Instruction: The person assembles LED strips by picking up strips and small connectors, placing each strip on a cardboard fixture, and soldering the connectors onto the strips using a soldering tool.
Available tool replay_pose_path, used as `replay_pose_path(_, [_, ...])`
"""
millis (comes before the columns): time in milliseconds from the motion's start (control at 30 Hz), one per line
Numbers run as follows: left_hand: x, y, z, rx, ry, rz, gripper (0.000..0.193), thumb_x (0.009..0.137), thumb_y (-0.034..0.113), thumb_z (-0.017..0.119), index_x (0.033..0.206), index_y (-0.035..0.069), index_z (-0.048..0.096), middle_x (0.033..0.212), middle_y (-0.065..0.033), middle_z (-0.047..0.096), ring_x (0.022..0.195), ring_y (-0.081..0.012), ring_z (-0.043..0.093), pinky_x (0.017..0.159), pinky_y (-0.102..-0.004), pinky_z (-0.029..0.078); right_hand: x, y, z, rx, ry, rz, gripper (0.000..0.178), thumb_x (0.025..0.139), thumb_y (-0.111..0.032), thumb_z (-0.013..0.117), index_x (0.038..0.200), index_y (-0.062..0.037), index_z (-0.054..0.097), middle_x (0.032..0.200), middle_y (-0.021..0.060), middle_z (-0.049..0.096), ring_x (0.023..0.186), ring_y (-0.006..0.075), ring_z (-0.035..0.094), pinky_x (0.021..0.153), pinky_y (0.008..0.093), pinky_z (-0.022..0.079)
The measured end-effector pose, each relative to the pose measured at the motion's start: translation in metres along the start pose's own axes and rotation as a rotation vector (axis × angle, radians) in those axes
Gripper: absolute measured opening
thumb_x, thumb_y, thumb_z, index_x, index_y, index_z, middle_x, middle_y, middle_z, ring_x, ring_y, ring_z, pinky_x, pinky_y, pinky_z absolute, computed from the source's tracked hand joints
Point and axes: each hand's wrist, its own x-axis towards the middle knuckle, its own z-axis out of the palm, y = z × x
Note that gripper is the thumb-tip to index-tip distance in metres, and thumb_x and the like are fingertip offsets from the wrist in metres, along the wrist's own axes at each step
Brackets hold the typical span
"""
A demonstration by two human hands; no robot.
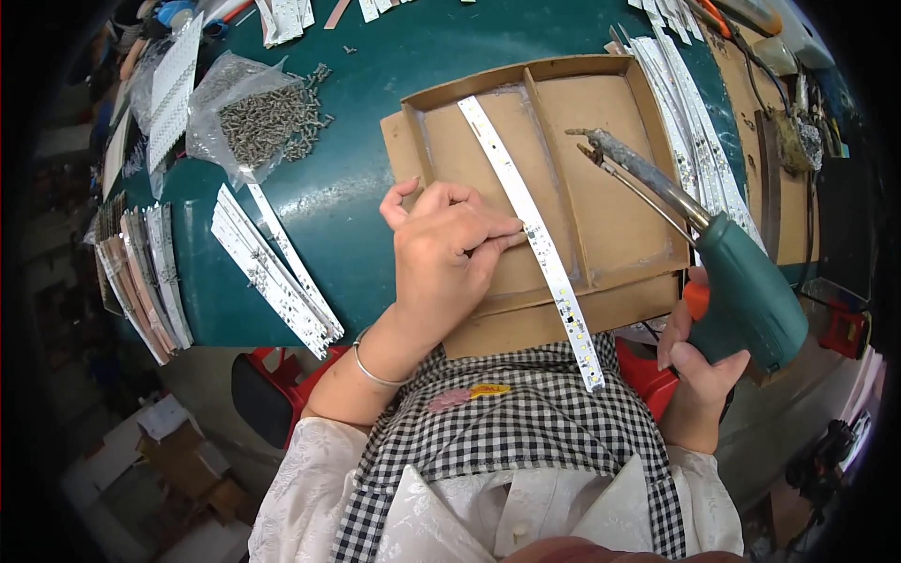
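In a pinch, my left hand has its thumb and forefinger closed at the edge of a long white LED circuit board strip. What sits between those fingertips is too small to make out. The strip lies slantwise across a shallow cardboard tray, its lower end reaching past the tray's near edge over my apron. My right hand is closed round the handle of a green soldering gun. The gun's metal tip points up and left above the tray's right compartment, apart from the strip.
A plastic bag spills small metal parts onto the green table. Stacks of strips lie at left and far left. More strips lie right of the tray. A red stool stands below the table edge.
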Motion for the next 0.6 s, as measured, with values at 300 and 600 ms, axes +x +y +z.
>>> replay_pose_path(300, [0.0, -0.002, 0.0, -0.005, -0.009, 0.022, 0.019, 0.063, 0.0, 0.076, 0.072, 0.016, 0.073, 0.068, 0.005, 0.064, 0.078, -0.0135, 0.059, 0.095, -0.0431, 0.027, -0.012, 0.001, -0.026, 0.042, -0.109, 0.114, 0.074, 0.066, -0.004, 0.079, 0.127, 0.0163, 0.041, 0.113, 0.0236, 0.057, 0.057, 0.0129, 0.051, 0.039, 0.0239, 0.047])
replay_pose_path(600, [-0.001, -0.004, 0.001, -0.017, -0.007, 0.044, 0.02, 0.064, -0.001, 0.075, 0.072, 0.017, 0.073, 0.071, 0.0056, 0.066, 0.079, -0.0143, 0.059, 0.095, -0.0432, 0.026, -0.015, -0.002, -0.026, 0.027, -0.058, 0.154, 0.075, 0.063, -0.007, 0.081, 0.124, 0.0156, 0.044, 0.104, 0.0206, 0.058, 0.056, 0.0128, 0.05, 0.039, 0.0228, 0.045])
